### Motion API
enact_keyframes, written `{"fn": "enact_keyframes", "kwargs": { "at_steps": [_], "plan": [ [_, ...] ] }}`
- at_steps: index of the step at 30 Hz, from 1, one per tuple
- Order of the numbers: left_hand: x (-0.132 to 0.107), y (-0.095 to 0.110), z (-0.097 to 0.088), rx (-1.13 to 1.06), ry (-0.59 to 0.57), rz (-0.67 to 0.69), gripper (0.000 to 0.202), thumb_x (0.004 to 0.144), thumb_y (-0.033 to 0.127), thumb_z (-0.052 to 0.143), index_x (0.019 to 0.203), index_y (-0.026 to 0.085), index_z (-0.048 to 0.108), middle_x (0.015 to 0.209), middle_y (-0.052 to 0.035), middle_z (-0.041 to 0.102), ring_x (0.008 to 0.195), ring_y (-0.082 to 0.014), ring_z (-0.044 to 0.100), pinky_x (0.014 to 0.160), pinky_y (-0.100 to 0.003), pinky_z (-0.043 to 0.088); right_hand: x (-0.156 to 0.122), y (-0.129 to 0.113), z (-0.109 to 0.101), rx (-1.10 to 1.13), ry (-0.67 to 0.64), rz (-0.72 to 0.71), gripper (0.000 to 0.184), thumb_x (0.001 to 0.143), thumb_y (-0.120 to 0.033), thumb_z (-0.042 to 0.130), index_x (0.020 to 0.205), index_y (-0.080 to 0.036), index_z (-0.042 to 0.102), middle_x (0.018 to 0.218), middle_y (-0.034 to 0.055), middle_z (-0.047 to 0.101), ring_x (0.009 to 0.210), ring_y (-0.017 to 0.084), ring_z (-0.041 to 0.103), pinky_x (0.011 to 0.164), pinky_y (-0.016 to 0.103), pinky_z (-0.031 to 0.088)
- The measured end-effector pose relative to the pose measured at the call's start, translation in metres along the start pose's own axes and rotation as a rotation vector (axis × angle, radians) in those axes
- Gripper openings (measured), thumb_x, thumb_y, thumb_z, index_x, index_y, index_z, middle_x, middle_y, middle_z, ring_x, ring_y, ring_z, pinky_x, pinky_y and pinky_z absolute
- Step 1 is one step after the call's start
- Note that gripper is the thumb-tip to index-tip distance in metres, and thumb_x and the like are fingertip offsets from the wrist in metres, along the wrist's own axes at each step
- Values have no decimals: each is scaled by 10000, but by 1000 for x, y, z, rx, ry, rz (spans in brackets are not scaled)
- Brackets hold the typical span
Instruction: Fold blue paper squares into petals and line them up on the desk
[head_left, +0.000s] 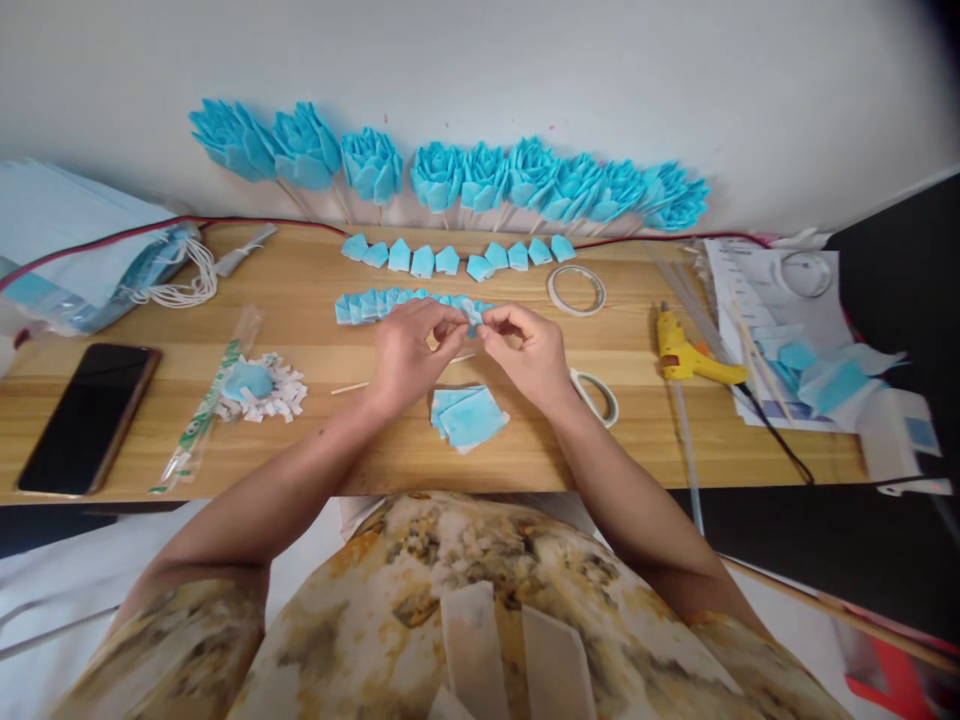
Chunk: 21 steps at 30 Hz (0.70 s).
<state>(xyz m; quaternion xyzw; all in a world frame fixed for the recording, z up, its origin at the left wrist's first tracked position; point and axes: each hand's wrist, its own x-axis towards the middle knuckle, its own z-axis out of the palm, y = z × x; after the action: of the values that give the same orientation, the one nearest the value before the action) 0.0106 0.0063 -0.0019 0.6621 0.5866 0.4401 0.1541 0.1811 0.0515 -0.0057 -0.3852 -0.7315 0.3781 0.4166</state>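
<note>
Over the middle of the table, my left hand and my right hand face each other with fingertips pinched. Between them is a small light-blue fabric piece, partly hidden by the fingers. Behind my left hand runs a row of overlapping folded blue petals. Farther back lies a second row of separate folded petals. Flat blue fabric pieces lie in a small stack below my hands. A thin stick pokes out beside my left wrist, and a tape roll lies by my right wrist.
Blue fabric flowers on sticks lean along the wall. A yellow glue gun and papers lie right. Another tape roll sits behind. A phone, white trimmings, cord and bagged sheets are left.
</note>
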Motion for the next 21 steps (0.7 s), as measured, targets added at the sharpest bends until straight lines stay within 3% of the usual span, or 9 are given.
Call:
{"fn": "enact_keyframes", "kwargs": {
  "at_steps": [10, 21],
  "plan": [
    [0, 0, 2, -9, -14, -77, 79, 847, 258, 646, 789, 209, 668, 638, 11, 558, 669, -153, 531, 691, -312, 413, -1, 7, 3, -203, 57, -279, 108, 886, -198, 611, 790, -227, 651, 790, 19, 710, 772, 168, 633, 774, 319, 493],
    [0, -2, 3, -33, -39, -88, 98, 844, 218, 591, 831, 202, 687, 663, 5, 616, 668, -146, 546, 651, -301, 400, 0, 12, 3, -236, 51, -282, 105, 881, -196, 608, 789, -238, 637, 775, 13, 700, 764, 173, 636, 763, 326, 498]
  ]
}}
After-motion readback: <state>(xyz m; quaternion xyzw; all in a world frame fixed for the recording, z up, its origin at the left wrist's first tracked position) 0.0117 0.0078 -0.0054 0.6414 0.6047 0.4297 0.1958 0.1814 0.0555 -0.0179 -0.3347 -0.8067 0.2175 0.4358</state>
